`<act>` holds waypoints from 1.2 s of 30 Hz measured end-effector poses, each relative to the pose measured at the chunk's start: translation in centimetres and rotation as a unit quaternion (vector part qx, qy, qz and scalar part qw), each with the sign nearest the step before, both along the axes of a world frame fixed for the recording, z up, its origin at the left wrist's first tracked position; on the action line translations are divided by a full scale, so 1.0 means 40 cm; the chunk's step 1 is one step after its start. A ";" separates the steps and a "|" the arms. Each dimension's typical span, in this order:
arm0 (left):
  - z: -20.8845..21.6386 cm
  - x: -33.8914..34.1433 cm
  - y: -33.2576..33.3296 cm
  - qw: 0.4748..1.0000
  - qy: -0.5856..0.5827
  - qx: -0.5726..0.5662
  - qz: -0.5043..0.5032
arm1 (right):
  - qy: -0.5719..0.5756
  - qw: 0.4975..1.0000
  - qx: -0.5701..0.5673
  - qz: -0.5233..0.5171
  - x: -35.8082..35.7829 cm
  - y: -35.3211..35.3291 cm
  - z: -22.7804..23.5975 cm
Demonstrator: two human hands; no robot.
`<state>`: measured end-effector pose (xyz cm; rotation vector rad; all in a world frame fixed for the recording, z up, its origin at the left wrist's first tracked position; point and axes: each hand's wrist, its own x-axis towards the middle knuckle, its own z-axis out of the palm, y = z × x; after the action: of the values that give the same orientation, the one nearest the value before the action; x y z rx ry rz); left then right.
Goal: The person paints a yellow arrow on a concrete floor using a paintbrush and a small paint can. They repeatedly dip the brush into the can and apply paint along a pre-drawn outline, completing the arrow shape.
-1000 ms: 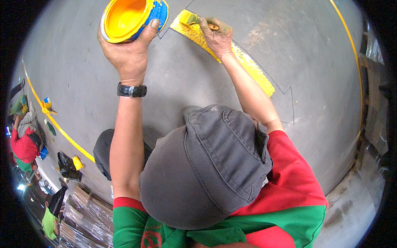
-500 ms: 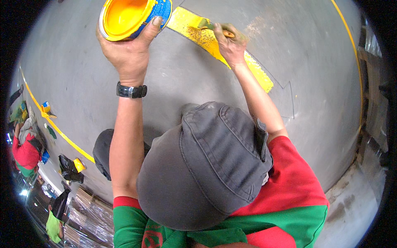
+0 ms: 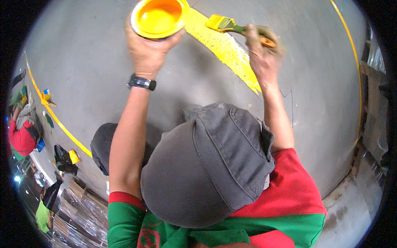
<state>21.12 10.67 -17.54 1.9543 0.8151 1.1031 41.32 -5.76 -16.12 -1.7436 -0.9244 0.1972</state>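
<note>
My left hand grips a paint can from beneath and the side, its open mouth showing yellow paint. In my right hand is a paintbrush with a green and orange handle. Its bristles are coated yellow and point left, over or beside the upper part of the yellow painted stripe. Whether they touch the floor I cannot tell. The stripe runs down to the right on the grey floor, with dark outline marks near its lower end. Part of it is hidden behind my right hand.
Yellow floor lines run along the left and right sides. Beyond the left line, a person in red crouches near a small paint can. A black bag, another person in lime and wrapped stacks are lower left.
The can has moved right and its mouth is turned more toward view. My right hand has moved right and down, with the brush shifted right. More yellow covers the speckled part of the stripe.
</note>
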 end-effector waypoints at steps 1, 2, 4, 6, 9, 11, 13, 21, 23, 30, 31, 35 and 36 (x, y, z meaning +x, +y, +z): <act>-0.012 0.005 -0.004 0.999 0.026 0.037 0.016 | 0.011 0.999 0.037 -0.005 -0.001 -0.003 0.038; -0.025 0.010 -0.010 0.998 0.047 0.017 0.028 | 0.023 0.997 0.072 -0.010 -0.001 -0.004 0.072; -0.047 0.024 -0.023 0.994 0.090 0.051 0.036 | 0.019 0.995 0.093 0.017 -0.001 0.001 0.122; -0.062 0.040 -0.033 0.990 0.133 0.039 0.006 | -0.001 0.993 0.090 0.071 -0.007 0.022 0.141; -0.079 0.067 -0.059 0.987 0.124 0.104 0.009 | -0.153 0.974 -0.017 0.167 -0.028 0.073 0.130; -0.085 0.081 -0.072 0.981 0.124 0.149 0.029 | -0.133 0.974 -0.086 0.162 -0.040 0.098 0.113; -0.090 0.095 -0.069 0.978 0.120 0.168 0.020 | -0.088 0.981 -0.104 0.139 -0.043 0.105 0.099; -0.135 0.097 -0.020 0.996 0.062 0.046 0.048 | 0.034 0.999 0.018 0.008 0.017 0.066 0.028; -0.150 0.085 -0.001 0.991 0.097 0.039 0.086 | 0.033 0.999 0.030 -0.007 0.026 0.048 -0.012; -0.136 0.091 0.032 0.997 -0.007 0.010 0.079 | 0.007 0.996 -0.086 -0.009 0.007 0.026 -0.199; -0.122 0.094 0.028 0.996 -0.010 -0.016 0.089 | -0.018 0.996 -0.086 0.005 0.006 0.017 -0.210; -0.056 0.099 0.023 0.994 -0.014 -0.026 0.106 | -0.076 0.991 -0.102 0.039 0.011 -0.027 -0.191; -0.039 0.099 0.025 0.995 -0.034 -0.028 0.092 | -0.089 0.988 -0.119 0.039 0.015 -0.038 -0.175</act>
<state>25.08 11.69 -19.10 1.8127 0.9924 1.2336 41.93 -7.29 -23.13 -1.9704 -1.1386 0.2126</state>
